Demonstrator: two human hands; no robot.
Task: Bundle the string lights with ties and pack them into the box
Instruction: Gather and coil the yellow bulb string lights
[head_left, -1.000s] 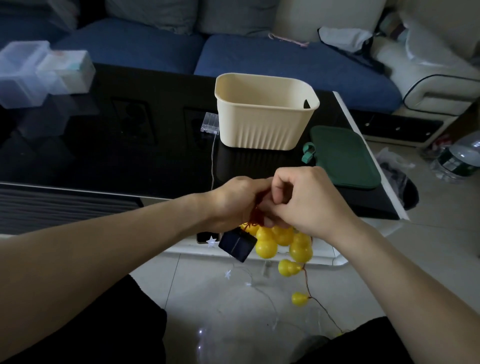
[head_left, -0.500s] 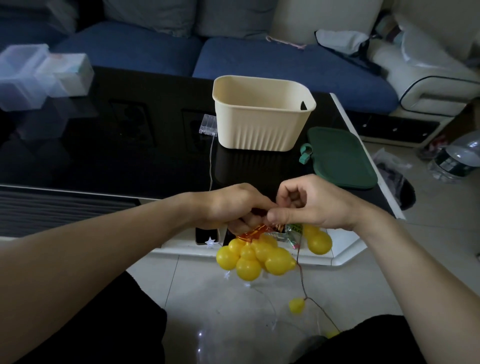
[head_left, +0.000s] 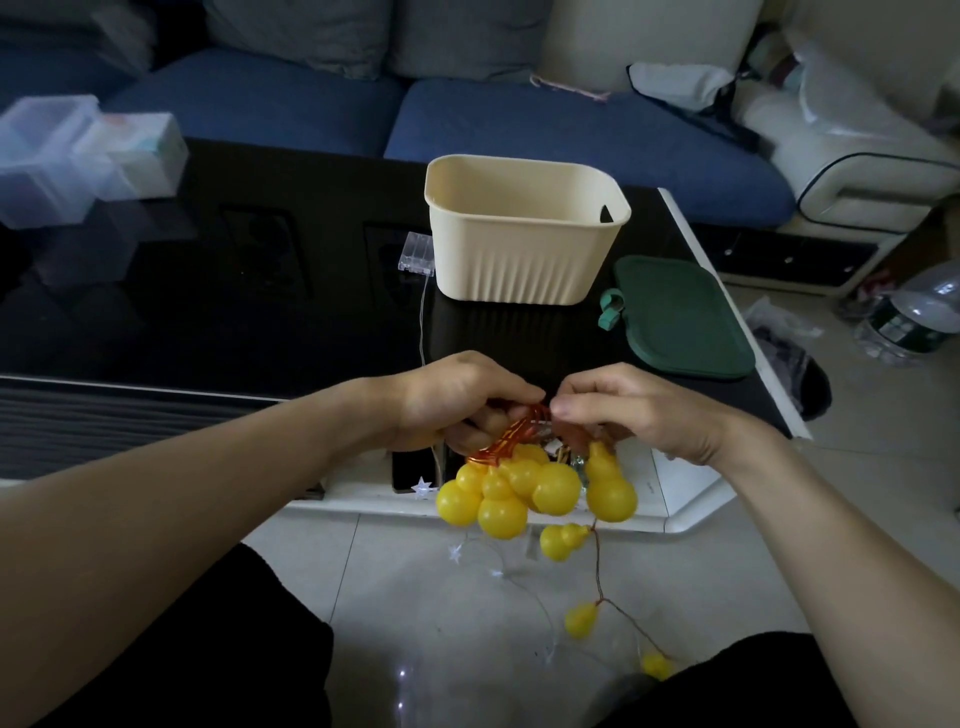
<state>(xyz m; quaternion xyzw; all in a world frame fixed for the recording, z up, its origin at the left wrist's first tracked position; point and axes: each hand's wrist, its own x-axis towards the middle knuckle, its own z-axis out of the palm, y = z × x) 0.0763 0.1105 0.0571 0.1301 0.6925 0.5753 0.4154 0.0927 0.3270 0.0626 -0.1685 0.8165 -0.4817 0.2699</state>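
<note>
Head view: two hands work a bunch of yellow gourd lights in front of a black table.

Left hand (head_left: 452, 400) has its fingers curled round the gathered orange wire (head_left: 511, 439) at the top of the lights (head_left: 519, 491), which hang in a cluster just below both hands, over the floor. Right hand (head_left: 628, 410) pinches the same wire loops between thumb and fingertip, touching the left hand's fingers. One gourd hangs just under the right hand; a few more trail down on a thin wire toward the floor. Beyond the hands, a cream box (head_left: 524, 228) stands upright and open on the table (head_left: 208, 312), with a green lid (head_left: 680, 317) lying flat just to its right. A clear battery case (head_left: 415, 253) sits just left of the box. Clear bins (head_left: 78, 156) stand at the table's far left corner.
</note>
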